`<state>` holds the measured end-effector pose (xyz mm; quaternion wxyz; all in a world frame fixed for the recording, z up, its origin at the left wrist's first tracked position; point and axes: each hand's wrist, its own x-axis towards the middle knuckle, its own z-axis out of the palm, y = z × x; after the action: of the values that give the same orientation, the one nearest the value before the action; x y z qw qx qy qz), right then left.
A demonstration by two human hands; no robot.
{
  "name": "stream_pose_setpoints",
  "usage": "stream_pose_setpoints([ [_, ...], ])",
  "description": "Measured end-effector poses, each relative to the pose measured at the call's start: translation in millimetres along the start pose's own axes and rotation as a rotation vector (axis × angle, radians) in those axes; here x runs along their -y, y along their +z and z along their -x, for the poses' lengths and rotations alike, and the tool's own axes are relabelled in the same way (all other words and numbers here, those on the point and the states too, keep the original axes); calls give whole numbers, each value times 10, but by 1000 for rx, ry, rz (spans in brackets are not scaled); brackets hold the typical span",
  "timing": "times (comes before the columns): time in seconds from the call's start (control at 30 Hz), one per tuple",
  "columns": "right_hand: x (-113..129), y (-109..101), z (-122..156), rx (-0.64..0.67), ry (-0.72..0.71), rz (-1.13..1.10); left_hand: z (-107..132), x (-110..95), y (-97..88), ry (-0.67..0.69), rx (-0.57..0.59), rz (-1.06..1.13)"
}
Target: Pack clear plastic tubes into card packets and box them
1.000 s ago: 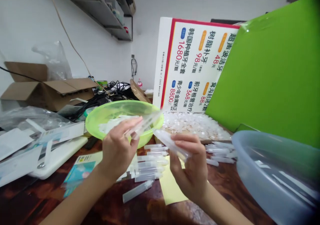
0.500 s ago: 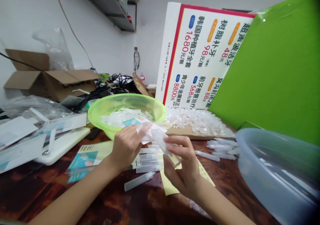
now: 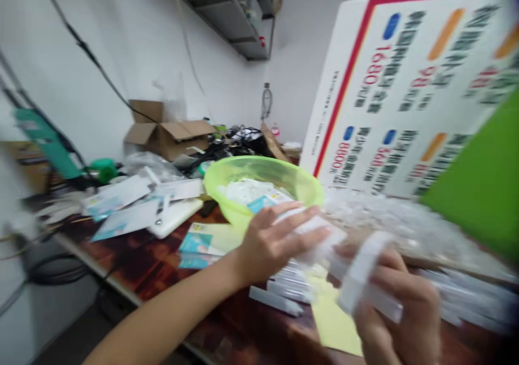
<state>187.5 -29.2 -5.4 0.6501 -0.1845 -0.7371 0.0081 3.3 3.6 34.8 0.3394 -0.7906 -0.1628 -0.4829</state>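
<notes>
The left hand (image 3: 275, 246) holds a blurred white packet (image 3: 316, 235), with the left fingers (image 3: 294, 219) lying almost straight across its top. The right hand (image 3: 399, 322) grips a tilted white tube (image 3: 363, 273), the right fingers (image 3: 391, 284) curled around it from behind. Motion blur hides how tight either hold is. The packet and tube sit close together between the hands.

Just beyond the left fingers is a lime-green bowl (image 3: 259, 173) holding white papers and a blue-printed card (image 3: 259, 205). Past the right fingers lies a heap of clear plastic pieces (image 3: 401, 224). Below the fingers, on the wooden bench (image 3: 121, 257), more white tubes (image 3: 284, 292) lie beside a yellow sheet (image 3: 334, 322), and a leaflet (image 3: 198, 251) lies left of the left hand.

Farther ahead of the right fingers leans a red-bordered sign (image 3: 389, 100). Its Chinese text is too blurred to read, but red "1680" and "8800" show sideways.
</notes>
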Motion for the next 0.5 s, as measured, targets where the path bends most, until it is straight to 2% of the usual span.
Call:
stream_pose_setpoints([
  [0.1,-139,120,149,-29,13,52,26,-35,64,-2,67,-6],
  [0.2,-201,166,166,-38,-53,195,46,-40,71,-10,74,-43],
  [0.3,-158,130,74,-185,-206,362,53,5,40,-39,38,-69],
  [0.33,-131,115,43,-188,-254,415,56,25,32,-53,31,-65],
  [0.47,-27,85,-1,32,-320,572,61,62,20,-74,-9,-53],
  [0.5,-12,86,8,40,-320,586,60,58,20,-77,-19,-60],
])
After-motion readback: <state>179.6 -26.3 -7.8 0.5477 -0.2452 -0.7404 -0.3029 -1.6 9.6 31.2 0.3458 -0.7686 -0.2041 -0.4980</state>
